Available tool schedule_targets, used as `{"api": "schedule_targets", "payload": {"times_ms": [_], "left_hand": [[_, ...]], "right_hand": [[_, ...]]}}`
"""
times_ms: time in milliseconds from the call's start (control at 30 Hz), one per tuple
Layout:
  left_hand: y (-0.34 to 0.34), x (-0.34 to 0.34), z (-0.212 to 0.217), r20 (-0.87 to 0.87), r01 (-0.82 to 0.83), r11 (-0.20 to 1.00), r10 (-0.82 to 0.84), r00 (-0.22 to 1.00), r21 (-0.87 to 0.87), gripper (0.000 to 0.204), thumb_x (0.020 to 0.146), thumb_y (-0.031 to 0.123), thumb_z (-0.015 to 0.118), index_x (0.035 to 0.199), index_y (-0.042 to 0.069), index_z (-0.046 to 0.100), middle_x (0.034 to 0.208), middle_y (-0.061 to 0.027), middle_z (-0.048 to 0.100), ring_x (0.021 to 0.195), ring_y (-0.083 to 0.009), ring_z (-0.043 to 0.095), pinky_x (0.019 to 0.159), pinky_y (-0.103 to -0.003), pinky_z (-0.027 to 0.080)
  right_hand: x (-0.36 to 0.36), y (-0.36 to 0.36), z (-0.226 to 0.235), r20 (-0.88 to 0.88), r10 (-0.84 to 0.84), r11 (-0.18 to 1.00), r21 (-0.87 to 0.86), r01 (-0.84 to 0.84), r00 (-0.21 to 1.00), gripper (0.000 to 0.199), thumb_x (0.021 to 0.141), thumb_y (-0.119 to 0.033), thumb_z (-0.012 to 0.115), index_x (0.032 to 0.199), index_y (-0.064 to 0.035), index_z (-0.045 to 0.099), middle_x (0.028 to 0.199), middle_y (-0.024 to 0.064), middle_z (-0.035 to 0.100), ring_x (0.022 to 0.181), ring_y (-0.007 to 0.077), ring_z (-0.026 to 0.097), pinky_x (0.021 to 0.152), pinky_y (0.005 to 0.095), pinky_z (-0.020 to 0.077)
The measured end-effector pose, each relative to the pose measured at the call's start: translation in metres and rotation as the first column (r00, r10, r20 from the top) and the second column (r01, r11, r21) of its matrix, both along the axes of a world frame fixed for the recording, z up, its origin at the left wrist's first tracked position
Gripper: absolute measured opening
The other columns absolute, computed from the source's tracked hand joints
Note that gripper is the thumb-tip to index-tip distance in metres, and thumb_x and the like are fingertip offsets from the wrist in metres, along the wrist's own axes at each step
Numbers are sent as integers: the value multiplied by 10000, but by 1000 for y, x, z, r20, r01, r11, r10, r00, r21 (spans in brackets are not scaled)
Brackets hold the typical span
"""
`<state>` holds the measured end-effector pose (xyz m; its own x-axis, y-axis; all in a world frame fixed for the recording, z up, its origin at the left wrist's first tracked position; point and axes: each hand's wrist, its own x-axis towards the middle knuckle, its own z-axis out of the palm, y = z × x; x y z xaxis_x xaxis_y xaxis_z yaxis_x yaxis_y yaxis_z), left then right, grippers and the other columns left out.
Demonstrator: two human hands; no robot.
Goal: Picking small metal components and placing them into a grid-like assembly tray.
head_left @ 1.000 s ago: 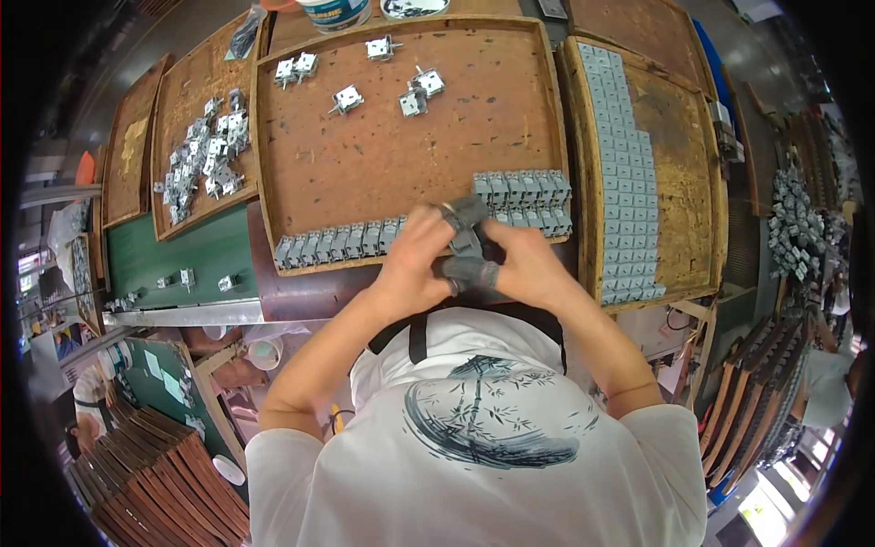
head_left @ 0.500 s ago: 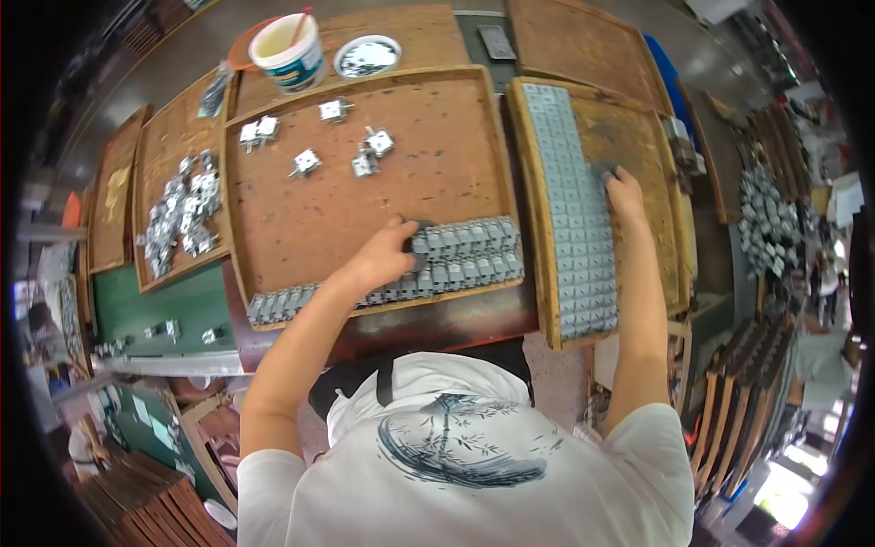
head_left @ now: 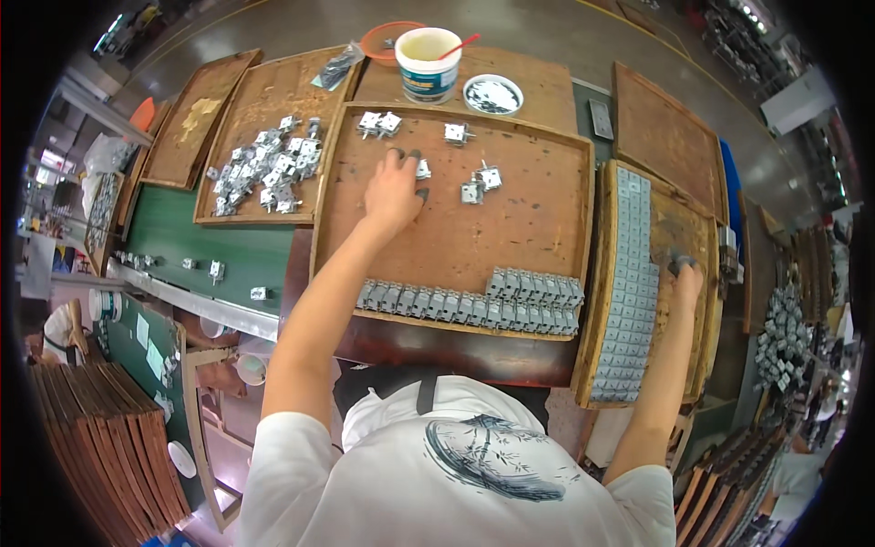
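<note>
My left hand (head_left: 394,193) is over the middle wooden tray (head_left: 510,239), fingers and thumb apart around a small silver metal part (head_left: 423,170) with thin pins. Its fingertips wear dark covers. Whether they touch the part cannot be told. Other such loose parts (head_left: 458,134) lie farther back in the tray. Along its near edge stand rows of grey block-shaped parts (head_left: 437,301), the second row shorter and at the right. My right hand (head_left: 687,281) is at the right tray (head_left: 597,365), beside columns of flat grey pieces (head_left: 629,292). Its dark-tipped fingers are pinched together; what they hold is hidden.
A left tray (head_left: 301,82) bears a pile of silver parts (head_left: 273,164). Behind the middle tray stand a white bucket (head_left: 428,77) with a red stick, a bowl of small dark pieces (head_left: 493,95) and an orange basin (head_left: 383,41). Several parts lie on the green table (head_left: 182,223).
My left hand has moved from the grey rows at the near edge to a loose part farther back. My right hand stays by the flat pieces. The whole view has shifted.
</note>
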<state>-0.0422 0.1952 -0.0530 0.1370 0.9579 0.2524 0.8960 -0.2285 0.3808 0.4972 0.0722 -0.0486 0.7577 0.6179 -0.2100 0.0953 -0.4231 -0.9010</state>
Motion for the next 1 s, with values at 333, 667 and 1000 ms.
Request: {"api": "schedule_targets", "payload": {"times_ms": [333, 667, 1000], "left_hand": [[-22, -22, -5, 373, 55, 980, 21, 927, -193, 279, 776, 91, 670, 1010, 69, 519, 1020, -89, 624, 957, -289, 612, 783, -396, 493], [-164, -33, 40, 848, 511, 763, 517, -114, -396, 324, 818, 93, 750, 1111, 35, 625, 928, -6, 640, 738, -95, 584, 586, -220, 453], [-197, -39, 57, 980, 453, 874, 114, 164, -178, 335, 838, 3, 696, 1167, -16, 633, 1147, -34, 541, 1089, -141, 544, 944, -287, 450]], "right_hand": [[-174, -47, 62, -64, 471, 844, 325, -427, 880, 195, 888, -73, 666, 1072, -14, 639, 868, 57, 650, 664, 132, 610, 534, 280, 493], [-326, -47, 60, -267, 717, 686, 429, -587, 643, 332, 852, -21, 661, 1172, -31, 573, 942, 58, 643, 766, 169, 665, 658, 286, 556], [-368, -60, 90, 537, 798, 285, 63, -957, 273, 248, 751, -81, 728, 947, -6, 594, 818, 133, 569, 710, 316, 601, 593, 374, 484]]}}
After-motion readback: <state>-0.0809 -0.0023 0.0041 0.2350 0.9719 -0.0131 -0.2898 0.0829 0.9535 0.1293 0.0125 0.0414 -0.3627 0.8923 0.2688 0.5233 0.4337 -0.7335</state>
